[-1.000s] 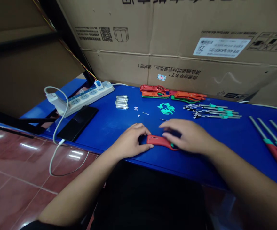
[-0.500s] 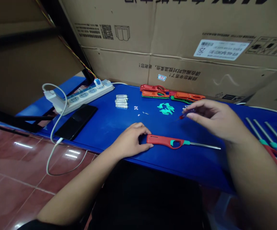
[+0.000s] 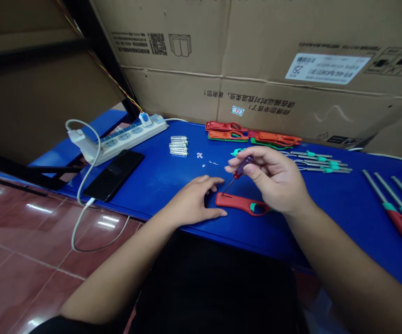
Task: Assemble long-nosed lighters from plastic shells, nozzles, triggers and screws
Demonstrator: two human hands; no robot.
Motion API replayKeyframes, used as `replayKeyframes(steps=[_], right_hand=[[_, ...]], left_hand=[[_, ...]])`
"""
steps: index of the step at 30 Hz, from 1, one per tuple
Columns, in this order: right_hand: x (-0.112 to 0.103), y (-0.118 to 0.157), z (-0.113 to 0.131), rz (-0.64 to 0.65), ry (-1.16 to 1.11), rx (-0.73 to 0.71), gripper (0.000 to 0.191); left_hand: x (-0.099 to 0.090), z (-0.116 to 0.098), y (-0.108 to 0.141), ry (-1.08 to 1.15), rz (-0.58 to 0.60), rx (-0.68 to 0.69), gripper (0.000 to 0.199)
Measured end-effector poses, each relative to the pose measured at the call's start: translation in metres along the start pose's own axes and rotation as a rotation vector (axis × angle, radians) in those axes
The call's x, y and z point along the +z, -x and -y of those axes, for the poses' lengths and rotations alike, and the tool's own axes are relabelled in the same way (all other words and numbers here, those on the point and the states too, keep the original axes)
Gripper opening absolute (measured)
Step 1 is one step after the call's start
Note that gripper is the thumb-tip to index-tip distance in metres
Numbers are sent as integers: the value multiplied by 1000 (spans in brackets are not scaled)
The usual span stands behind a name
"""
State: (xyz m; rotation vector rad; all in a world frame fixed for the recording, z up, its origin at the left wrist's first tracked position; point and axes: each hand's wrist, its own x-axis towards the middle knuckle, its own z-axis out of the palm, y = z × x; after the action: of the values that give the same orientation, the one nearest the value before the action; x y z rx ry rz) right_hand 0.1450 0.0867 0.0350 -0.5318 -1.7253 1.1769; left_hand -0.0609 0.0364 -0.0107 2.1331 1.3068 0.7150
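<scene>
A red gas lighter (image 3: pixel 237 202) with a green trigger lies on the blue tabletop in front of me. My left hand (image 3: pixel 197 199) is at its left end, fingers apart; the thumb lies by its lower edge and the index finger is lifted off it. In my right hand (image 3: pixel 270 178) is a small screwdriver (image 3: pixel 243 168) with a purple and red handle, tilted so its tip meets the lighter's top near the left end. The right hand hides the lighter's metal tube and most of the loose green trigger pieces (image 3: pixel 236 151).
Red and orange lighter shells (image 3: pixel 226 133) lie along the cardboard box (image 3: pixel 187 93). Metal tubes with wires (image 3: pixel 322 162) and finished-looking lighters (image 3: pixel 401 218) are on the right. Left are clear gas tanks (image 3: pixel 178 146), tiny parts (image 3: pixel 200 155), a phone (image 3: pixel 113 175) and a power strip (image 3: pixel 131 135).
My right hand has moved left with the screwdriver, bringing its tip down onto the lighter's left end. My left index finger has lifted off the lighter. The wired tubes are now uncovered.
</scene>
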Motion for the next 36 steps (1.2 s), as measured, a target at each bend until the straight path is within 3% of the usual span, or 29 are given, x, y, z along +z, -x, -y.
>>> replayKeyframes(steps=[5, 36], right_hand=[[-1, 3, -2, -14, 22, 13, 17], [2, 6, -2, 59, 40, 45, 15]], left_hand=[[1, 1, -2, 36, 5, 16, 35], [3, 5, -4, -4, 16, -2, 40]])
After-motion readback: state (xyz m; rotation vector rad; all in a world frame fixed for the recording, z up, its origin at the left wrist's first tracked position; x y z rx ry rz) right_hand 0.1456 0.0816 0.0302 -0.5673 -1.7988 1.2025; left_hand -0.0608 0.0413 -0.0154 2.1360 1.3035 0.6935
